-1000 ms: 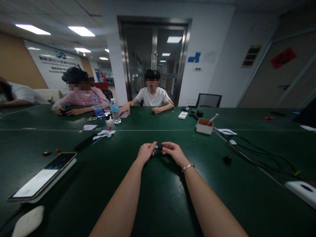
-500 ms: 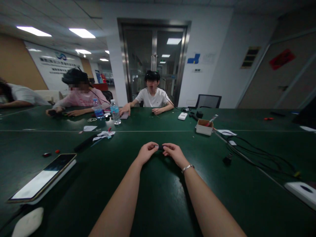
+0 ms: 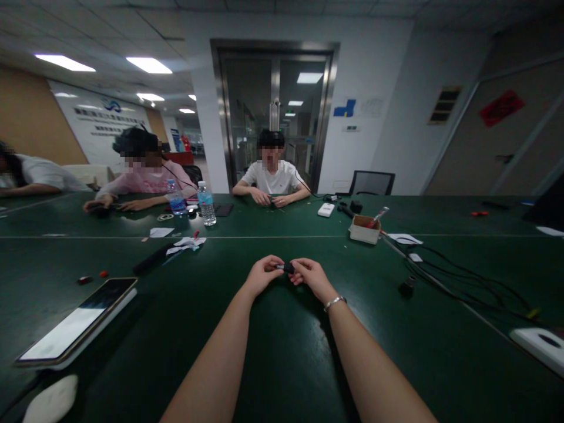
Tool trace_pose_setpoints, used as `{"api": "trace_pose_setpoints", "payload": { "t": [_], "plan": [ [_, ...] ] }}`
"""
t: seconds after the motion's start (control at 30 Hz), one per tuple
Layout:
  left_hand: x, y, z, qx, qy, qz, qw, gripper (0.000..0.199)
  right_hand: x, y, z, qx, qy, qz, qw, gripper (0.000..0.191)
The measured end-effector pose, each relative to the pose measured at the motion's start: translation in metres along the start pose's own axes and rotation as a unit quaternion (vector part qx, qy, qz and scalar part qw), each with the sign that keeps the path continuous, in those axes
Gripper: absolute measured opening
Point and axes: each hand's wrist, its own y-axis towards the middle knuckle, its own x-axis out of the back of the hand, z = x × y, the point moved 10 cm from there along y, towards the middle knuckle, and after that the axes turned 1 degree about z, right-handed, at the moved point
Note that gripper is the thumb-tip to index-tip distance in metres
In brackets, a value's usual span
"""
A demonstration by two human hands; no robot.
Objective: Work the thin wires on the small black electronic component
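A small black object (image 3: 288, 268) with a pale, metallic-looking end on its left is held between my two hands, above the green table (image 3: 282, 364). My left hand (image 3: 263, 274) pinches the pale end between thumb and fingers. On the black end, my right hand (image 3: 311, 276) has its thumb and fingers closed; a silver bracelet circles that wrist. The object's exact kind is too small to make out.
A phone (image 3: 81, 320) on a white block lies at left, near a white mouse-like object (image 3: 51, 400). Bottles (image 3: 206, 204), a small box (image 3: 365, 230), black cables (image 3: 471, 276) and a black piece (image 3: 406, 286) lie farther out. People sit across the table.
More of the black object and its pale end now shows between my hands. The person opposite has drawn one hand back from a dark flat item, bringing both hands together.
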Motion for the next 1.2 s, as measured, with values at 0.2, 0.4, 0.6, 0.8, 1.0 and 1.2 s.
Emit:
{"api": "trace_pose_setpoints", "payload": {
  "t": [0.2, 0.4, 0.6, 0.8, 1.0, 1.2],
  "plan": [
    [0.003, 0.002, 0.003, -0.005, 0.009, -0.019, 1.0, 0.026, 0.002, 0.002, -0.003, -0.004, 0.0, -0.007, 1.0, 0.026],
    [0.005, 0.003, 0.007, 0.0, 0.002, -0.027, 1.0, 0.029, 0.002, 0.003, -0.003, 0.007, 0.003, -0.006, 1.0, 0.025],
    [0.005, 0.004, 0.011, 0.017, -0.026, -0.043, 0.999, 0.028, -0.002, -0.002, 0.002, 0.01, 0.008, 0.017, 1.0, 0.029],
    [0.007, 0.003, 0.018, 0.06, 0.0, -0.055, 0.997, 0.038, -0.01, -0.005, 0.008, 0.021, 0.013, 0.048, 0.999, 0.036],
    [0.011, 0.003, 0.026, 0.081, 0.019, -0.069, 0.994, 0.039, -0.006, -0.005, 0.01, 0.031, 0.003, 0.031, 0.999, 0.038],
    [0.012, 0.007, 0.024, 0.042, 0.019, -0.071, 0.996, 0.034, -0.009, -0.004, 0.006, 0.017, 0.024, 0.039, 0.999, 0.035]
  ]
}}
